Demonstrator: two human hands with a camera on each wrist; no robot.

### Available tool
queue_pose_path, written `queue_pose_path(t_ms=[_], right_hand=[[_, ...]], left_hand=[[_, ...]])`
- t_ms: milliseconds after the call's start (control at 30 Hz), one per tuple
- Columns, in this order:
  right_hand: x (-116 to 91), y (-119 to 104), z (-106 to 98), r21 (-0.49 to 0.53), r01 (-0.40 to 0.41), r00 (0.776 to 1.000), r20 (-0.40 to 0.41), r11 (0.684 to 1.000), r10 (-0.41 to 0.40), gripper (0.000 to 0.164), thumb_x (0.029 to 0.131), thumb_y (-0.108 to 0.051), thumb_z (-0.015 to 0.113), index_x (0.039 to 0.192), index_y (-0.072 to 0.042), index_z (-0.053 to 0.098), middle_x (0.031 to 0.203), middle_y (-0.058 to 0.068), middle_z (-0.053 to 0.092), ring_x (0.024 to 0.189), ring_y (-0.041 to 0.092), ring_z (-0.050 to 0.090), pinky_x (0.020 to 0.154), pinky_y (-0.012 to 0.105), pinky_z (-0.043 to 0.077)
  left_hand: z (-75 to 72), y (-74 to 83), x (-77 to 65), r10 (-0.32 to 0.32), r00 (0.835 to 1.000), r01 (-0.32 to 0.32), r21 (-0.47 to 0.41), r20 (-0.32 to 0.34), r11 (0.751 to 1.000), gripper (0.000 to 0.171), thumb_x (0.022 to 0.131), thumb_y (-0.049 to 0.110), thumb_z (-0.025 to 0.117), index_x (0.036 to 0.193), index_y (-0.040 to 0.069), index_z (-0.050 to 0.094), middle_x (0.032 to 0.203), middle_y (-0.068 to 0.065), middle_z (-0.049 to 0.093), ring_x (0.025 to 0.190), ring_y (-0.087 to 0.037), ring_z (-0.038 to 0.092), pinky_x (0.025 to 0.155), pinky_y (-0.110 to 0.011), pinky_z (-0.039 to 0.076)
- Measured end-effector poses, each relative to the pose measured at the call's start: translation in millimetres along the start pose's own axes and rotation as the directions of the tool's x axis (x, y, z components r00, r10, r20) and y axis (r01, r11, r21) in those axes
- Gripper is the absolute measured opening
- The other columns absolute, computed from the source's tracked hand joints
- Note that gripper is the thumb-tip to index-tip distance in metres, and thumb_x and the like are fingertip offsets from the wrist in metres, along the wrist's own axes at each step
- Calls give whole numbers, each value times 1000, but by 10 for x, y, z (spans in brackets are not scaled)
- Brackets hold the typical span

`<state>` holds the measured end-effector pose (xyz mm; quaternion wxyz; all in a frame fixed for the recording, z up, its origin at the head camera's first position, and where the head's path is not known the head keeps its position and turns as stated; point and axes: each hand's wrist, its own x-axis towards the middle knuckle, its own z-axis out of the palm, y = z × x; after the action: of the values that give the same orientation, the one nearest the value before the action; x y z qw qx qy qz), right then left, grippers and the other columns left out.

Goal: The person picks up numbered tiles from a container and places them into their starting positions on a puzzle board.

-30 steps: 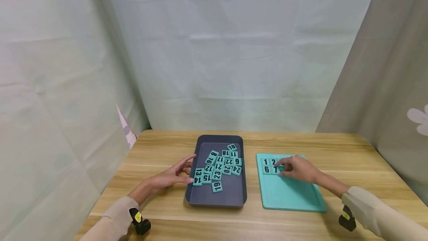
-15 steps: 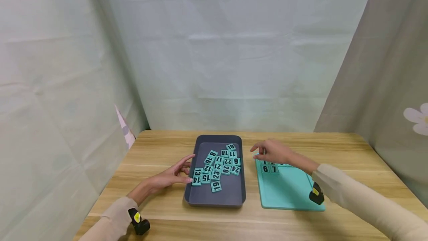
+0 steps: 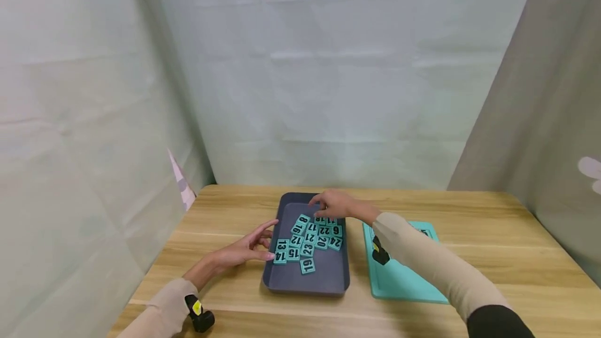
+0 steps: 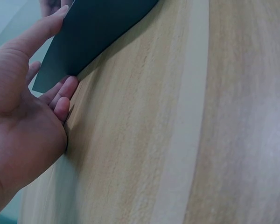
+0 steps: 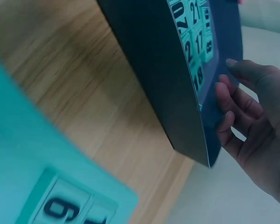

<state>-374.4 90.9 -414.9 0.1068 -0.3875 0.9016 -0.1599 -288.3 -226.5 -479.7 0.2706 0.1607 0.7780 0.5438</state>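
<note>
A dark grey tray (image 3: 324,278) holds several loose teal number tiles (image 3: 307,265). At its left side my left hand (image 3: 238,251) touches the rim with the thumb and index fingertip, the other fingers (image 4: 61,108) lying loosely by the outer wall. Over the tray's far right part hovers my right hand (image 3: 337,204), just beyond tiles 18 and 11, its fingers (image 5: 229,117) loosely bent with nothing visible between them. It hides the spot where tile 10 lay. On the right is a teal board (image 3: 399,281), its numbered top rows mostly covered by the right sleeve.
The wooden table (image 3: 225,301) carries both tray and board, with a narrow gap between them. Pale curtains (image 3: 357,93) hang behind and at the sides. A small black camera (image 3: 380,252) is strapped to the right wrist, another (image 3: 201,316) to the left.
My right hand has left the board, where tiles 1, 2, 6 and 7 showed, and moved left over the tray's far end. The left hand has stayed at the tray's side.
</note>
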Motion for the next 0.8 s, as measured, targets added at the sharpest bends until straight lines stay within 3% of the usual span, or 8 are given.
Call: queue_pose_path(t_ms=[167,267,400,633,800], right_hand=[[122,-26,129,16,-46,997,68,999,45,37,101,-16,64,138,-13,63,64,10,67,60,21,69,60,23,48],[139,-27,176,4,-53,995,85,999,53,38,101,-14,64,139,-14,63,55,5,58,55,21,66,55,21,42],[145,-7,206,-29,-38,996,79,999,40,38,100,-14,66,138,-15,64,48,-3,49,49,18,62,51,19,38],[201,8,207,-84,2,998,71,996,4,38,98,-17,69,137,-18,67,45,-9,39,40,5,38,50,20,30],[210,5,184,-79,-10,999,49,997,14,36,96,-18,72,132,-12,69,51,-8,43,45,5,41,54,21,34]], left_hand=[[52,19,-3,6,1000,-6,-12,17,1000,84,97,22,71,163,31,20,156,-18,35,125,-29,42,96,-38,35],[73,31,1,11,1000,-10,-16,21,1000,84,97,21,71,163,31,20,156,-18,35,125,-29,42,96,-38,35],[92,27,18,19,999,-19,-19,25,1000,84,96,21,71,163,31,21,156,-18,35,124,-28,42,96,-38,35],[88,33,34,29,999,-29,-20,26,999,85,96,21,72,163,30,21,155,-18,35,123,-27,42,97,-38,35],[63,45,54,30,999,-29,-17,23,999,85,96,22,72,163,31,21,155,-17,35,124,-28,42,98,-38,35]])
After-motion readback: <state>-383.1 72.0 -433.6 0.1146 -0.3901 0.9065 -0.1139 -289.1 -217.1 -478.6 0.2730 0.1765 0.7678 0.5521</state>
